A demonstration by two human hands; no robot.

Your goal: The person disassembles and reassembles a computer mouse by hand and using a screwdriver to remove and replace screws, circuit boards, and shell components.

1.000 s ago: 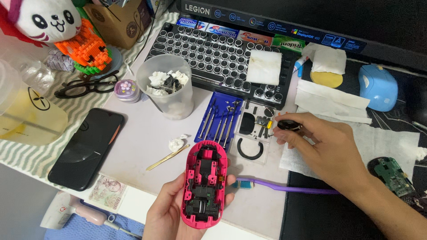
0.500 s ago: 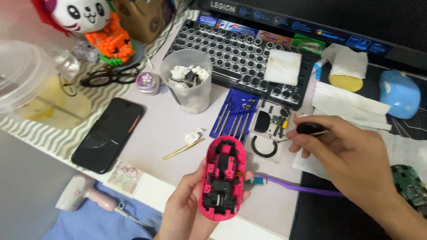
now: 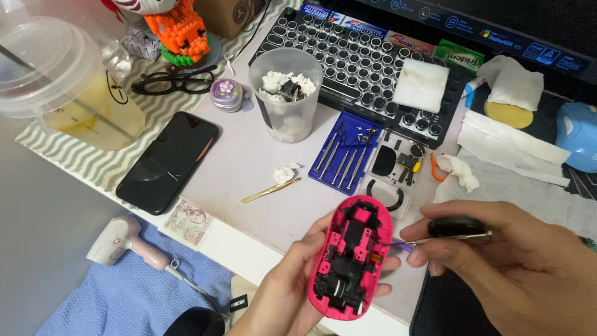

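Smartphone (image 3: 166,163), 9 o'clock: black rectangular screen, dark, lying flat on the table (image 3: 249,155). Cardboard box (image 3: 233,15), 12 o'clock: brown, with a round dark label. Gum packs (image 3: 398,38), 1 o'clock: small blue, red and green packets in a row behind the keyboard (image 3: 360,68). Sticker strip (image 3: 528,50), 2 o'clock: small coloured labels on a black bar.

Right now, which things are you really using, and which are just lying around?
Using:
left hand holds the pink mouse shell
right hand holds a screwdriver
blue tool tray and small parts close by

Lying around:
phone
glasses
cup
keyboard
hairdryer
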